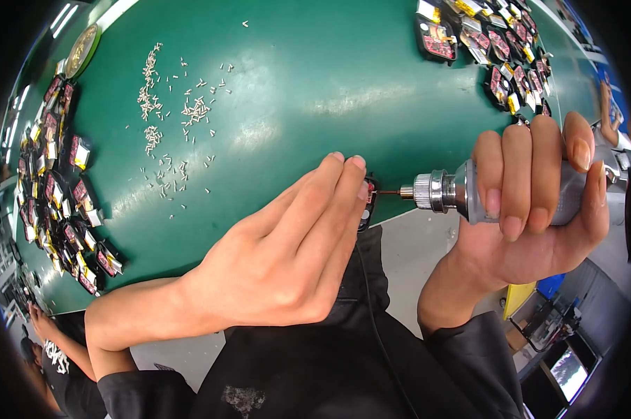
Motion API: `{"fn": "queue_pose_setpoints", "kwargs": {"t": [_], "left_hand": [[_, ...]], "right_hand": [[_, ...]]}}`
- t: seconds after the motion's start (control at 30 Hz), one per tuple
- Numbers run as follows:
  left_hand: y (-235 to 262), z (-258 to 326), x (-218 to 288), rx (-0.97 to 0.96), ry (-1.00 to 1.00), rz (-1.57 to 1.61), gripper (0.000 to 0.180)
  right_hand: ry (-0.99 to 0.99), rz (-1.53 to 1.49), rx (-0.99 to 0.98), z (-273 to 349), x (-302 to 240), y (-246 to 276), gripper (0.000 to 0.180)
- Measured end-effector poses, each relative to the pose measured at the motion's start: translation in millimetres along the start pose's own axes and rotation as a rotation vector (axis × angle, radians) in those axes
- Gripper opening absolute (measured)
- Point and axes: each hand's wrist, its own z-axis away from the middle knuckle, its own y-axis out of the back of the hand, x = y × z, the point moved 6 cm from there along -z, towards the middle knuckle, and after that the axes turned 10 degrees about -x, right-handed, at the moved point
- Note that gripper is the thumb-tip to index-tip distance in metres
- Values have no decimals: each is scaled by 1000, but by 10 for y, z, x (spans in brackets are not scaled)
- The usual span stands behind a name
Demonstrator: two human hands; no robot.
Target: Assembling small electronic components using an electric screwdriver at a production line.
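Observation:
My right hand [532,202] is wrapped round a grey electric screwdriver [434,191] with a silver collar, held level and aimed leftward. Its thin bit [391,192] reaches the small black casing [365,221] at the table's near edge; whether the tip sits in a screw is too small to tell. My left hand [287,258] grips that casing, fingers pressed together and covering most of it. A bit of reddish circuit board shows beside the fingertips. Many tiny silver screws [196,109] lie scattered on the green tabletop [294,70], beyond my left hand.
Rows of opened black casings [55,188] with red boards and silver battery packs line the left side. More such casings [500,84] crowd the far right. A round dish [83,52] stands at the far left. Another person's arm [64,342] shows at lower left.

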Motion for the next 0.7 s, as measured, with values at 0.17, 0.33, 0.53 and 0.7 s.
{"fn": "queue_pose_setpoints", "kwargs": {"t": [0.17, 0.33, 0.53, 0.7], "left_hand": [[-14, 11, -15, -3, 17, 18, 37], [-36, 30, 0, 25, -6, 4, 37], [-21, 49, -36, 66, 5, 44, 39], [28, 88, -79, 64, -18, -6, 41]], "right_hand": [[-17, 59, 86, 20, 70, 21, 16], [-58, 129, 54, 5, 68, -66, 14], [-21, 130, -56, -26, 125, -69, 15], [-93, 236, -127, -163, 191, -280, 16]]}}
